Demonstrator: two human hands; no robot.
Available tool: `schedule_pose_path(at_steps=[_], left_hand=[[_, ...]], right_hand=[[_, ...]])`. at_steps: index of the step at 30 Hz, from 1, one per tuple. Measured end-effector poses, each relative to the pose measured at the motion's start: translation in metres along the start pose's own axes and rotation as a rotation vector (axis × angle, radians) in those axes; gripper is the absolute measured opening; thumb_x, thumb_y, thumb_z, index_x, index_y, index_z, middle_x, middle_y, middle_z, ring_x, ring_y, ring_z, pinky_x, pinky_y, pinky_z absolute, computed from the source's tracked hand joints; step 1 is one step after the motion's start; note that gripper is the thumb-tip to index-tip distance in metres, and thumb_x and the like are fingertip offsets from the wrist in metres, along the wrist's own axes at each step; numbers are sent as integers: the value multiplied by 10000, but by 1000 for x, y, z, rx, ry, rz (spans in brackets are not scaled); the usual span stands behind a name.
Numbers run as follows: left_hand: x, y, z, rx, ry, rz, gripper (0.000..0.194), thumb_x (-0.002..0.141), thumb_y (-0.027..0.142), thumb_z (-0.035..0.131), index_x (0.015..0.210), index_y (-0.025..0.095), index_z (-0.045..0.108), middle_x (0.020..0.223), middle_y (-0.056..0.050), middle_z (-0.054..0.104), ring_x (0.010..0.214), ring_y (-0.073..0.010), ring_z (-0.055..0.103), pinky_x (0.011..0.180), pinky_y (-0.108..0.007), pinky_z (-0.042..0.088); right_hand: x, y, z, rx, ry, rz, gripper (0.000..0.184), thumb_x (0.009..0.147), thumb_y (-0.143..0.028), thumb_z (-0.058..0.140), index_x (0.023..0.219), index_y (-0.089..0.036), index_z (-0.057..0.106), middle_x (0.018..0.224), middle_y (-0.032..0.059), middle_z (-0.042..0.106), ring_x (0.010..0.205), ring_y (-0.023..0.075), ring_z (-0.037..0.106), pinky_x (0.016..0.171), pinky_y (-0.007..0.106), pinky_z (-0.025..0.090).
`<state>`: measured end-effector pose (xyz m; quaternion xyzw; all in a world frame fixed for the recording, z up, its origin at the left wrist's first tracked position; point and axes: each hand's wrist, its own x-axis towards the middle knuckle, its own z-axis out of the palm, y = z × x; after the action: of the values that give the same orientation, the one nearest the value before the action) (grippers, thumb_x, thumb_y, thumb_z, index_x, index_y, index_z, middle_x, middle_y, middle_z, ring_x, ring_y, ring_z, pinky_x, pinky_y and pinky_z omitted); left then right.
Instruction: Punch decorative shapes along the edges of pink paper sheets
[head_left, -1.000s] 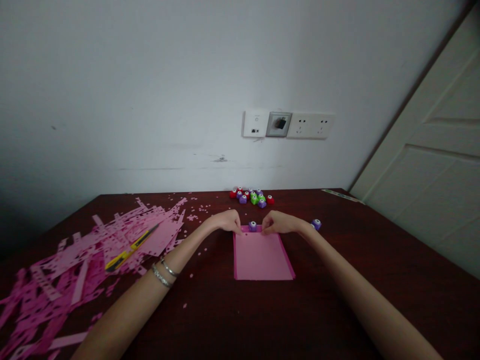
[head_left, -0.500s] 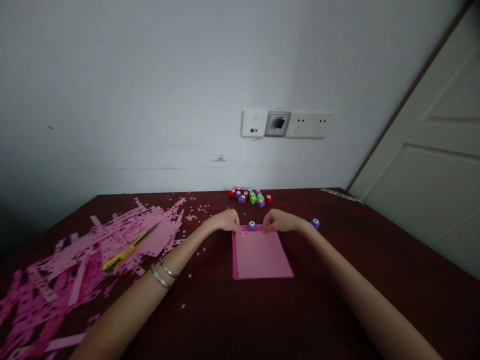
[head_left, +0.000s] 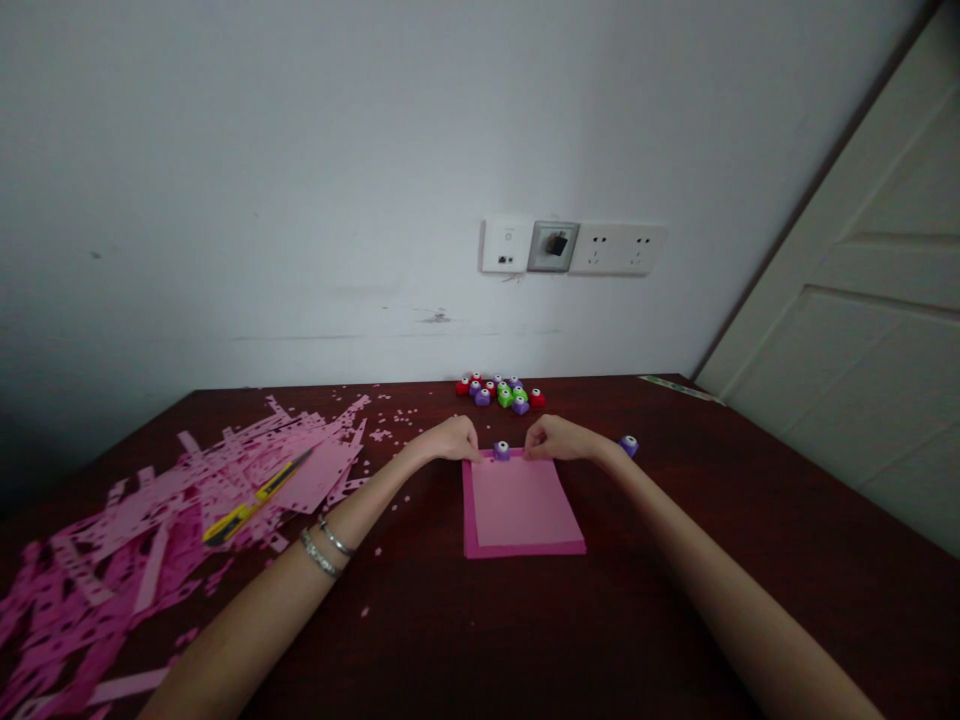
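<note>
A light pink sheet of paper [head_left: 525, 505] lies over a darker pink sheet [head_left: 517, 550], whose left and near edges show around it. My left hand [head_left: 456, 438] pinches the far left corner of the light sheet. At its far right side, my right hand [head_left: 551, 438] is closed in a pinch on the same sheet. Between my hands, a purple craft punch [head_left: 502, 451] sits at the papers' far edge. Another purple punch [head_left: 629, 445] stands to the right, beyond my right wrist. My fingertips are small and partly hidden from this angle.
Pink paper scraps [head_left: 172, 540] heap on the left of the dark wooden table [head_left: 450, 650], with a yellow utility knife [head_left: 259, 497] on top. Several red, green and purple punches [head_left: 504, 393] cluster near the wall. A ruler-like strip [head_left: 682, 388] lies at the back right.
The light pink sheet has shifted slightly away from me, so more of the darker sheet shows along the near edge. Both hands stay nearly in place, still pinching.
</note>
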<state>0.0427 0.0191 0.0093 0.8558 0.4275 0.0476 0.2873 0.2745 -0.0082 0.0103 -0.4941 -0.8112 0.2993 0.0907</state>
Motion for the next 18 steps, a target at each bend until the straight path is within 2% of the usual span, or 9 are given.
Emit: schedule_pose_path(at_steps=[9,18], left_hand=[[-1,2,0,0,32,-22,173,632,277,628,613,111,672,581,-30,608,575,-123,521,519,-216,345],[-2,3,-1,-28,40,-39,180,618,290,632,618,116,676,595,-33,620,585,-128,525,534,-221,348]], right_hand=[[0,1,0,-22,25,-8,195,669,-246,535,689,-117,681,606,19,611,548,107,506,502,206,352],[0,-1,0,-22,49,9,186,658,-236,527,673,-122,673,604,16,604,556,109,503,511,209,357]])
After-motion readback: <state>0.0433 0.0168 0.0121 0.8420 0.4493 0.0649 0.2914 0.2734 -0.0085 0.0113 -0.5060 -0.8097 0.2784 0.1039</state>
